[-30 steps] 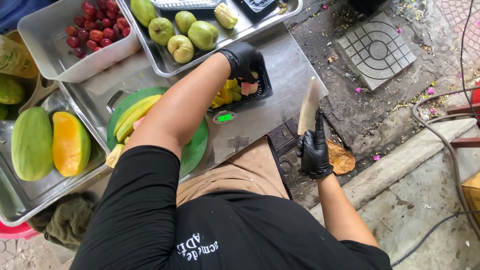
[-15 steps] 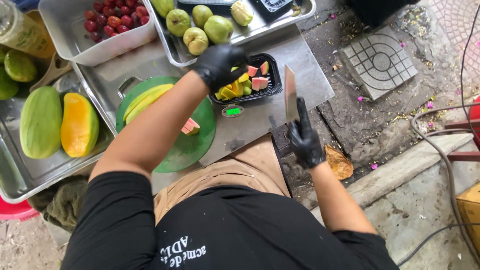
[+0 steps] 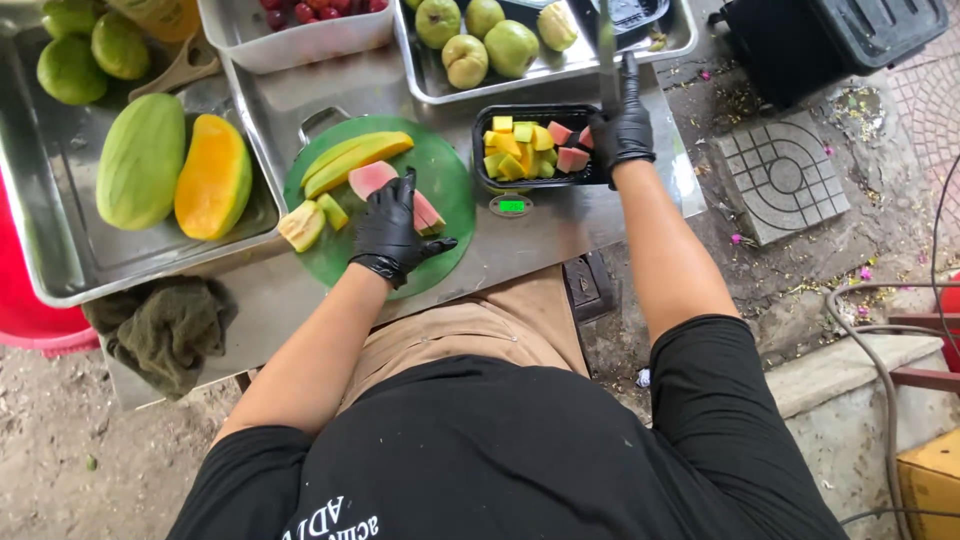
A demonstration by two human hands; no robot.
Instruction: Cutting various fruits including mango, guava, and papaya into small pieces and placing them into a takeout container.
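Observation:
My left hand [image 3: 390,225], in a black glove, lies on pink-fleshed fruit pieces [image 3: 370,178] on a round green cutting board [image 3: 455,175], its fingers curled over them. Yellow mango slices [image 3: 355,155] lie just beyond the hand. My right hand [image 3: 622,125], also gloved, grips a knife [image 3: 606,45] with its blade pointing away from me. That hand rests at the right end of a black plastic tray [image 3: 488,180] filled with yellow, green and pink fruit cubes. The tray stands on a small scale with a lit green display [image 3: 512,206].
A whole green papaya [image 3: 140,160] and a halved orange one [image 3: 212,175] lie in a steel tray at left. Green guavas [image 3: 480,40] fill a steel tray behind. A dark cloth [image 3: 160,325] hangs at the table's near-left edge. A black crate [image 3: 830,40] sits on the ground at right.
My left hand has left the black tray and come back onto the pink fruit on the cutting board. My right hand has carried the knife up to the tray's right end.

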